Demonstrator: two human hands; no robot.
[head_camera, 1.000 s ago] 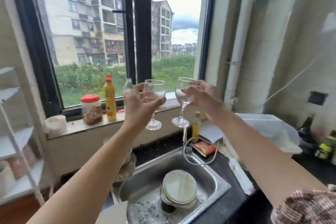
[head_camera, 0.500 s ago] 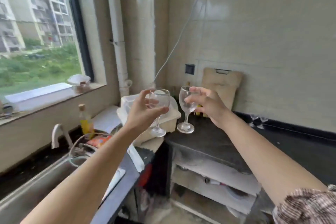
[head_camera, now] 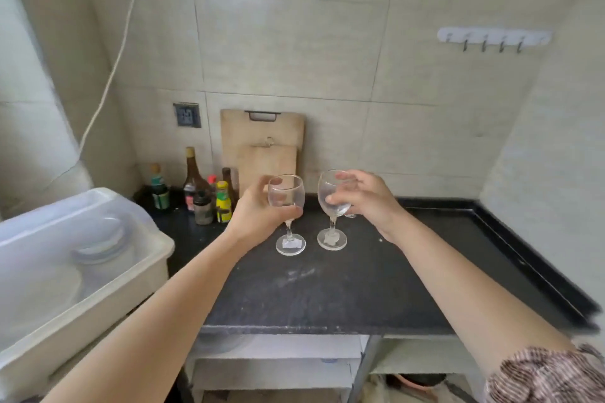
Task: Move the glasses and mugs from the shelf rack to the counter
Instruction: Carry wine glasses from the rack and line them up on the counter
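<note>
Clear left glass [head_camera: 286, 198] sits in the left hand [head_camera: 258, 216], fingers wrapped round its bowl; the right hand [head_camera: 366, 198] pinches the right glass [head_camera: 332, 203] by its bowl. Both are upright and empty, side by side over the black counter [head_camera: 327, 291]; whether they touch it is unclear. A white tub [head_camera: 82, 258] at left holds a lidded container [head_camera: 98, 239].

Whether either glass foot [head_camera: 290, 245] touches the counter [head_camera: 327, 288] cannot be told; bottle [head_camera: 223, 203] labels are blurred; the tub [head_camera: 137, 268] is cut off at the left edge.
</note>
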